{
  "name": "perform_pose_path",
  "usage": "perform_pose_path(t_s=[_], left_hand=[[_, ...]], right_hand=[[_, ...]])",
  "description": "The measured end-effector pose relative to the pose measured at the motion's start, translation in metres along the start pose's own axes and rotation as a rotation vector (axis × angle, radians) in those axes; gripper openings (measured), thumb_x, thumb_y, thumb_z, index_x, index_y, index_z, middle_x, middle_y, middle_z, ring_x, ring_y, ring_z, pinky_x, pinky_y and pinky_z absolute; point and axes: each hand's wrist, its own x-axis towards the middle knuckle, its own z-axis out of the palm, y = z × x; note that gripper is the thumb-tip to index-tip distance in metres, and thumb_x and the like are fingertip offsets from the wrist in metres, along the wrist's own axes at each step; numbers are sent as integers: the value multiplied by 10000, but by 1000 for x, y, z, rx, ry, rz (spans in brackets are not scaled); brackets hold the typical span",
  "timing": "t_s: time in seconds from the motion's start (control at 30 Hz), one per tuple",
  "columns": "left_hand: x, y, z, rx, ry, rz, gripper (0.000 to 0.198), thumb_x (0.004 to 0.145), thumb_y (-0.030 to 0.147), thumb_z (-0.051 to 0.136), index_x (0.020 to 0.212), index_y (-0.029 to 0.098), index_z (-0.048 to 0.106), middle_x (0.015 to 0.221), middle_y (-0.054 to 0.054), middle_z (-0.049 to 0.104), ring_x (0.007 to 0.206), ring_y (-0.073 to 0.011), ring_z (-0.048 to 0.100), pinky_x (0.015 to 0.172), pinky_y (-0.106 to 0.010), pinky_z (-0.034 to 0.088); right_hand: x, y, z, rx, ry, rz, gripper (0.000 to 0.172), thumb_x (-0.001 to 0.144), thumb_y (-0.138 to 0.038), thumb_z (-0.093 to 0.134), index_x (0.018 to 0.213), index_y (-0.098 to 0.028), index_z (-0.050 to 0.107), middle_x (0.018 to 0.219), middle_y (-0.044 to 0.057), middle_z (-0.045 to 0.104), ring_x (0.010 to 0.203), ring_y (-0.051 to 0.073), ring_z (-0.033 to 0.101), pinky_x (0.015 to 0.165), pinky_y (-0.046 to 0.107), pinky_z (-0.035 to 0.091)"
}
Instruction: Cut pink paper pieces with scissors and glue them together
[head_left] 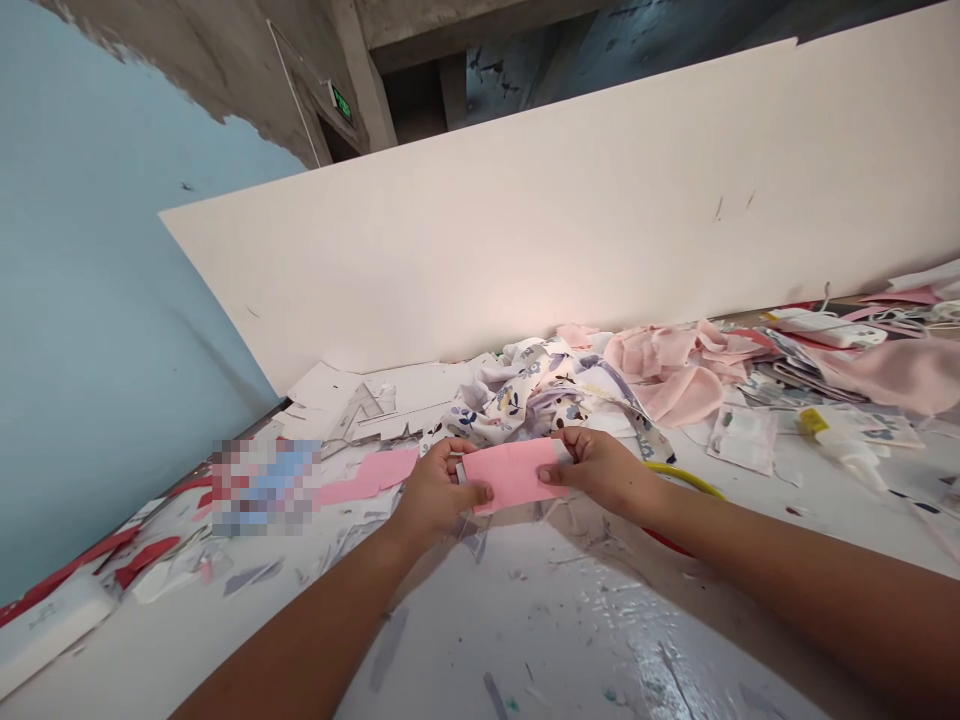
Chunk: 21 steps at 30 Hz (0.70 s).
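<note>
Our left hand point(442, 490) and right hand point(600, 470) pinch opposite ends of a pink paper rectangle point(514, 473), holding it over the white table point(480, 620). Just left of the rectangle lies a pink paper strip point(367, 475); beyond the rectangle are floral fabric point(525, 395), pink cloth point(675, 365), and, farthest, a white board point(525, 220).

Blue wall point(112, 300), white partition board point(487, 220)
</note>
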Motion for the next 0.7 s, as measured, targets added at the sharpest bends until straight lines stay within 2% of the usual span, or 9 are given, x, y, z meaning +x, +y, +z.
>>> perform_pose_path(t_s=[0.13, 0.2, 0.27, 0.47, 0.7], left_hand=[[-1, 2, -2, -126, -114, -86, 519, 543, 221, 721, 989, 200, 456, 711, 5, 569, 560, -104, 546, 491, -224, 438], [-1, 2, -2, -191, -184, -156, 470, 591, 284, 692, 1000, 197, 477, 731, -10, 568, 554, -101, 545, 489, -226, 434], [-1, 1, 0, -222, -199, -206, 419, 611, 319, 674, 972, 185, 510, 735, -19, 565, 551, -100, 543, 497, -235, 439], [2, -2, 2, -169, -6, -85, 317, 555, 240, 711, 808, 152, 541, 568, 30, 522, 498, -64, 477, 486, -196, 405], [3, -5, 2, -102, 78, -35, 313, 519, 253, 720, 740, 158, 519, 553, 28, 553, 491, -87, 503, 474, -215, 400]], right_hand=[[-1, -1, -1, 6, 4, -9, 212, 591, -263, 662, 761, -169, 575, 725, 3, 643, 629, 139, 590, 580, 243, 466], [-1, -1, -1, 4, 14, -10, 230, 592, -270, 663, 777, -169, 572, 735, 6, 645, 634, 141, 593, 583, 246, 471], [0, 1, -2, -7, 26, -8, 241, 592, -274, 667, 787, -172, 569, 748, 7, 647, 639, 141, 594, 579, 242, 470], [3, 6, -7, -73, 64, 0, 242, 605, -300, 659, 796, -185, 565, 724, 0, 641, 635, 146, 590, 560, 241, 458], [2, 2, -4, -116, 84, -1, 188, 624, -293, 643, 733, -182, 538, 616, -37, 585, 528, 97, 529, 480, 199, 392]])
